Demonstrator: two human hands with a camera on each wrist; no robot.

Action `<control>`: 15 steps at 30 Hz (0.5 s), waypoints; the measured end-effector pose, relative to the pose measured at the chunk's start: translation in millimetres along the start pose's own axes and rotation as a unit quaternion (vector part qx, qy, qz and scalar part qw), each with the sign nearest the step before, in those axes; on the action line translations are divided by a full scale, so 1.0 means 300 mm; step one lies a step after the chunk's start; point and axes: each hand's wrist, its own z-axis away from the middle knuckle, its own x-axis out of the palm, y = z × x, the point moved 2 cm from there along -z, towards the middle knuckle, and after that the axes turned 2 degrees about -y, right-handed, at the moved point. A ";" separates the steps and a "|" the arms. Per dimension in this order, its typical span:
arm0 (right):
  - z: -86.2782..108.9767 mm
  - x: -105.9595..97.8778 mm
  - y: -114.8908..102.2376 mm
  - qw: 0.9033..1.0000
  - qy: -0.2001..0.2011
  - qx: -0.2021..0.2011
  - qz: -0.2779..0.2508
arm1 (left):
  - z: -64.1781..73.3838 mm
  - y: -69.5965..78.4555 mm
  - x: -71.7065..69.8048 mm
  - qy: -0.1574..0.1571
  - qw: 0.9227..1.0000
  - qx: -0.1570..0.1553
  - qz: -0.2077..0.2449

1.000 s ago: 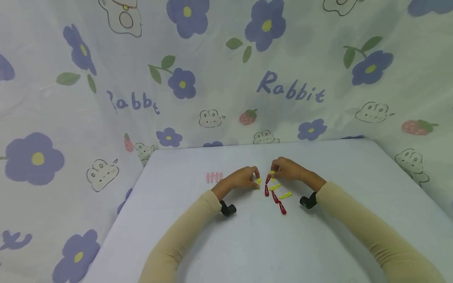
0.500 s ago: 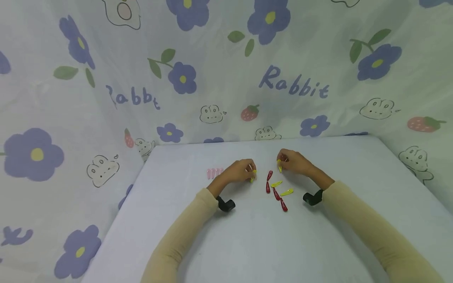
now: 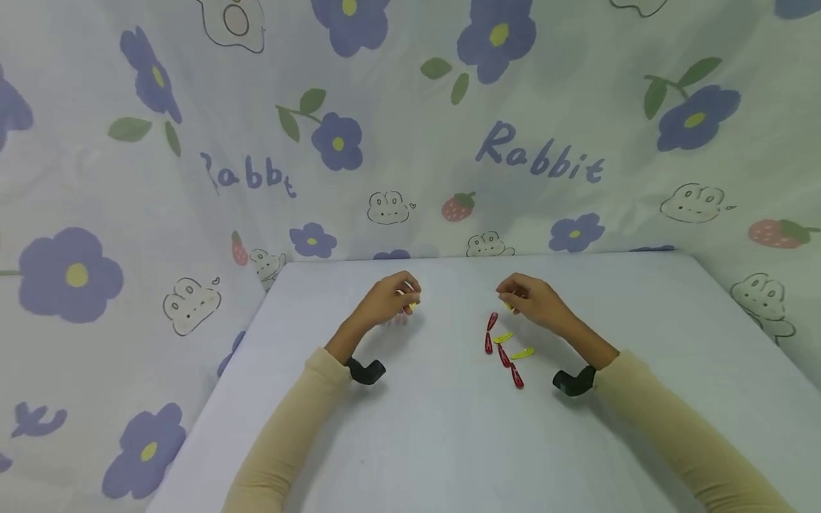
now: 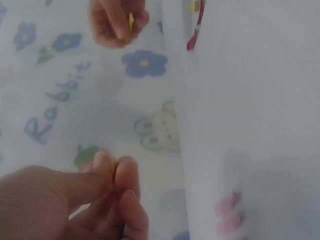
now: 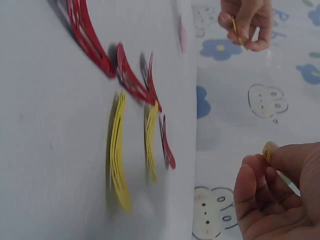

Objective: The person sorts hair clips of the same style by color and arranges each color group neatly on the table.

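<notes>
My left hand (image 3: 387,298) pinches a yellow snap hair clip (image 5: 237,31) between thumb and fingertips, held above the pink hair clips (image 4: 228,216). The right hand (image 3: 531,299) pinches another yellow hair clip (image 5: 267,152), raised over the table just behind the red clips. Several red hair clips (image 3: 489,343) lie end to end in a crooked line on the table. Two yellow hair clips (image 3: 523,353) lie beside that line, on its right. In the head view the left hand partly covers the pink clips.
A white table (image 3: 423,434) carries all the clips. Behind it and at its sides hangs a cloth (image 3: 398,157) printed with flowers, rabbits and lettering. Each wrist wears a black camera (image 3: 574,382).
Both hands have lifted yellow clips off the table near the red line. The left hand has moved left, over the pink clips; the right has shifted slightly back and right.
</notes>
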 end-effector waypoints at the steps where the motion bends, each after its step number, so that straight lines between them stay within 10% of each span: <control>1: 0.000 0.007 -0.008 1.000 -0.001 0.000 -0.005 | 0.010 -0.010 -0.020 0.007 1.000 0.002 -0.004; 15: 0.005 0.128 -0.101 0.994 -0.079 -0.026 -0.073 | 0.166 -0.138 -0.135 0.031 0.998 -0.050 0.036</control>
